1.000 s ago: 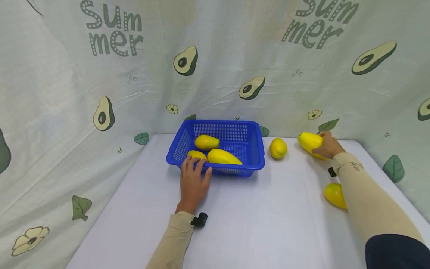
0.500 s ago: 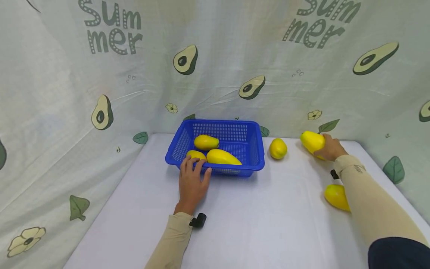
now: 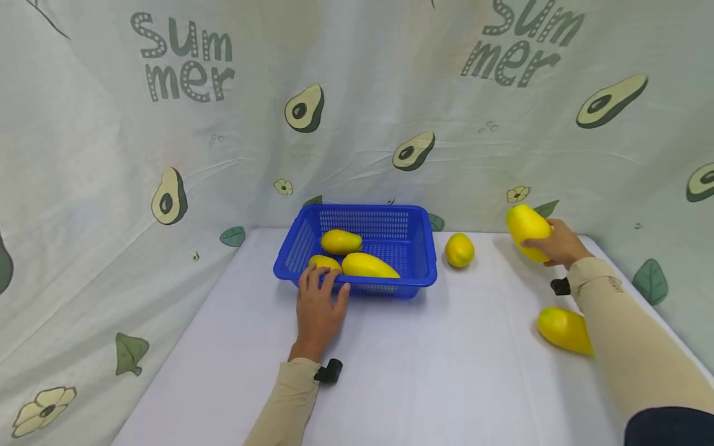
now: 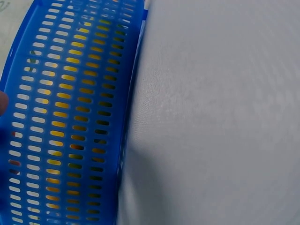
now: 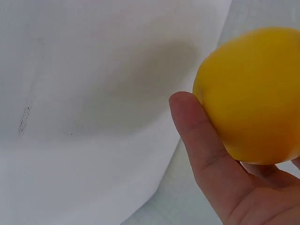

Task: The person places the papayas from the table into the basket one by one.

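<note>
My right hand (image 3: pixel 564 245) grips a big yellow mango-shaped fruit (image 3: pixel 526 226), tilted and held above the table at the back right. In the right wrist view, the thumb (image 5: pixel 201 140) presses along one side of this fruit, whose shadow falls on the white cloth; the other fingers are mostly hidden beneath it. At the blue plastic basket (image 3: pixel 428 272), my left hand (image 3: pixel 319 313) holds the front rim, fingers hooked over it and thumb on the outside. Inside lie three yellow fruits: one at the back (image 3: pixel 340 241), a long one (image 3: pixel 369 265) and one (image 3: pixel 325 262) partly behind the fingers.
A rounder yellow fruit (image 3: pixel 460 250) lies just right of the basket. Another long yellow fruit (image 3: pixel 564 330) rests nearer the front, partly under the right forearm. A printed cloth curtain (image 3: pixel 357 93) hangs behind the white table (image 3: pixel 424 384).
My right hand has lifted the mango-shaped fruit off the table and turned it more upright, moving slightly right. The left hand stays at the basket rim.
</note>
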A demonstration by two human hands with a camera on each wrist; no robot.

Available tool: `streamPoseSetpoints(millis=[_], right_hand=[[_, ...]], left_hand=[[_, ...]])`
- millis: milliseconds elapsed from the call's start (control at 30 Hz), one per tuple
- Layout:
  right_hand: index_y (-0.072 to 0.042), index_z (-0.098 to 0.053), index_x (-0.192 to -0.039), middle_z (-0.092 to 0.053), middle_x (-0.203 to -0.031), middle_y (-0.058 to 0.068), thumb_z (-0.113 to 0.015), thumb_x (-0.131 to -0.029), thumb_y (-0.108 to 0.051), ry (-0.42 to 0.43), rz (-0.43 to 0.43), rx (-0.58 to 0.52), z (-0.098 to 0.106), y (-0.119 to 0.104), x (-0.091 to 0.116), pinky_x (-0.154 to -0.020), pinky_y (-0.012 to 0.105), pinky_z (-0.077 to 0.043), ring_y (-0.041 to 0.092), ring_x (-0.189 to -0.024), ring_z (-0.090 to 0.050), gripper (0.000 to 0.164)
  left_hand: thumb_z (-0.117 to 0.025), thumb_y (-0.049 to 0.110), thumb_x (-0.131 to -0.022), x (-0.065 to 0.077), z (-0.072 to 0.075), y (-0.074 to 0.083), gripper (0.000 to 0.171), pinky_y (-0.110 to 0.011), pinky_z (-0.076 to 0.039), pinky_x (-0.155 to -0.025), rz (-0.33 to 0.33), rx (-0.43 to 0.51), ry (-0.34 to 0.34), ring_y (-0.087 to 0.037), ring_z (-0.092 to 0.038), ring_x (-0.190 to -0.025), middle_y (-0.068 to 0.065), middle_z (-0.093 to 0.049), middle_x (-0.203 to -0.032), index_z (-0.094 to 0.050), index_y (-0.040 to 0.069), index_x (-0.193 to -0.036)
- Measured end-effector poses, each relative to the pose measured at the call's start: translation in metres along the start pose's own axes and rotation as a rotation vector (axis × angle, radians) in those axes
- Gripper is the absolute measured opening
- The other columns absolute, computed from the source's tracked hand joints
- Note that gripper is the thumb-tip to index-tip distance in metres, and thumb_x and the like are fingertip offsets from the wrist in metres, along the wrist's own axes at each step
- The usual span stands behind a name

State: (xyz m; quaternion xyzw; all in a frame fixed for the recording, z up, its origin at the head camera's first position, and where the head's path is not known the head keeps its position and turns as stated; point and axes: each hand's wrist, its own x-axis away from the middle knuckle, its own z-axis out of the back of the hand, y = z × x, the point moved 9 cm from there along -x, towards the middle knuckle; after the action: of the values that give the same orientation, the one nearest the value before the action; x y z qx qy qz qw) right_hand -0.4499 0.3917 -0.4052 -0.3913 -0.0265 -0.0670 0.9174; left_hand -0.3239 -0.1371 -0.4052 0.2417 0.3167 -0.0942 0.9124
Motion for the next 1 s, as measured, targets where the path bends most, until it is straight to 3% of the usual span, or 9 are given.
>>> streamPoseSetpoints(millis=[200, 400, 700, 1000], right_hand=[[0.008, 0.003, -0.155, -0.020, -0.148, 0.041, -0.070, -0.091, -0.046, 0.047, -0.031, -0.164, 0.000, -0.003, 0.006, -0.082, 0.054, -0.057, 0.055, -0.120, -0.042, 0.111], [0.004, 0.002, -0.156, -0.017, -0.153, 0.039, -0.067, -0.093, -0.049, 0.093, -0.005, -0.286, 0.004, -0.011, 0.012, -0.083, 0.055, -0.057, 0.056, -0.127, -0.035, 0.107], [0.003, 0.004, -0.156, -0.017, -0.154, 0.036, -0.064, -0.093, -0.055, 0.110, -0.004, -0.367, -0.002, -0.016, 0.011, -0.085, 0.052, -0.056, 0.053, -0.129, -0.036, 0.109], [0.002, 0.007, -0.156, -0.017, -0.154, 0.033, -0.066, -0.089, -0.059, 0.088, -0.029, -0.444, -0.004, -0.021, 0.018, -0.089, 0.049, -0.055, 0.048, -0.125, -0.040, 0.116]], left_hand=[[-0.060, 0.037, -0.100, 0.001, -0.001, -0.003, 0.037, -0.057, -0.034, -0.112, 0.003, 0.003, 0.001, -0.032, -0.027, -0.144, -0.010, -0.051, -0.134, -0.064, 0.014, -0.128], [-0.059, 0.038, -0.100, -0.003, 0.000, -0.001, 0.037, -0.056, -0.032, -0.113, -0.007, 0.002, -0.002, -0.032, -0.027, -0.143, -0.009, -0.050, -0.134, -0.063, 0.015, -0.128], [-0.059, 0.037, -0.101, -0.010, 0.000, -0.004, 0.037, -0.055, -0.031, -0.114, -0.006, -0.007, -0.016, -0.031, -0.027, -0.144, -0.009, -0.050, -0.134, -0.063, 0.014, -0.129], [-0.060, 0.036, -0.100, -0.002, 0.002, -0.001, 0.036, -0.057, -0.034, -0.112, -0.009, 0.006, 0.001, -0.033, -0.029, -0.143, -0.010, -0.052, -0.133, -0.064, 0.013, -0.128]])
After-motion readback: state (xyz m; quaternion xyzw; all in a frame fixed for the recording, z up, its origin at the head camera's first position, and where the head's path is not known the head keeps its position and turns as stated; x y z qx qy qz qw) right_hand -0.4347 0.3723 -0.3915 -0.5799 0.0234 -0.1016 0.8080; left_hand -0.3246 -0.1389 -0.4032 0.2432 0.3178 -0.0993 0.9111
